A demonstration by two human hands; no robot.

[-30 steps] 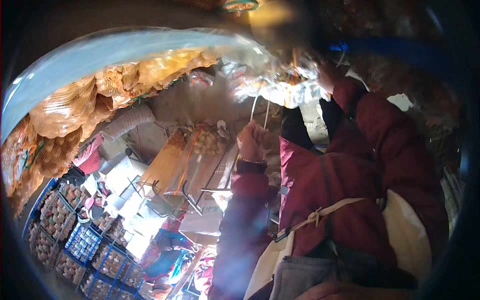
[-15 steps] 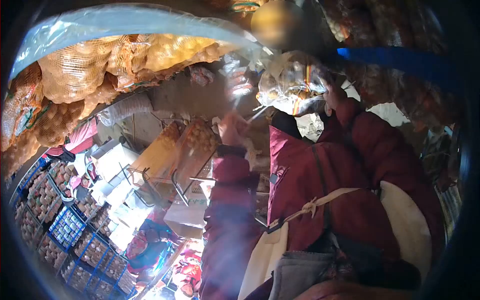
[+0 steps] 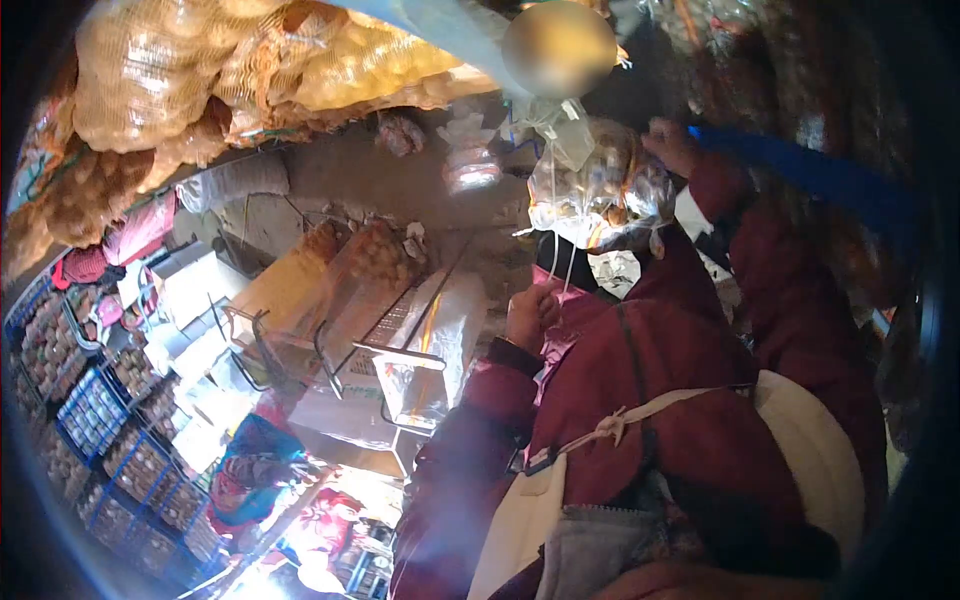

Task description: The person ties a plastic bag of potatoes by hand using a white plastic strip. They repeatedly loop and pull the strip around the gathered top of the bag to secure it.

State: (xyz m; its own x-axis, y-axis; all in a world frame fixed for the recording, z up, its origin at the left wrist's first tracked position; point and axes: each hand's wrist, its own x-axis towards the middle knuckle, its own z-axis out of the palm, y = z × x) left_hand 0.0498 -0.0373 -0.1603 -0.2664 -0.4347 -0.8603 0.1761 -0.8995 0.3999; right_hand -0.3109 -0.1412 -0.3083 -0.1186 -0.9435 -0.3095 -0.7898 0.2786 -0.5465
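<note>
A clear plastic bag [image 3: 600, 185] with orange stripes, full of roundish produce, stands before my knees in the head view. My left hand [image 3: 533, 315] is closed on a white string [image 3: 573, 262], whose two strands run up to the bag. At the bag's upper right side, my right hand [image 3: 675, 147] has curled fingers; what they grip, if anything, I cannot make out. A blue band [image 3: 800, 165] lies close beside that hand. Pale, see-through plastic [image 3: 565, 130] rises from the top of the bag.
Net sacks of produce [image 3: 150, 80] are piled at upper left. Metal-framed holders with filled bags [image 3: 375, 265] and a clear striped bag [image 3: 435, 340] stand left of my arm. A person [image 3: 250, 470] is at lower left near blue crates [image 3: 90, 410]. A small plastic bundle [image 3: 470, 165] lies on the floor.
My left hand came from a blurred position farther up and left, down and right to the string strands. My right hand moved up along the bag's side. The whole view shifted slightly.
</note>
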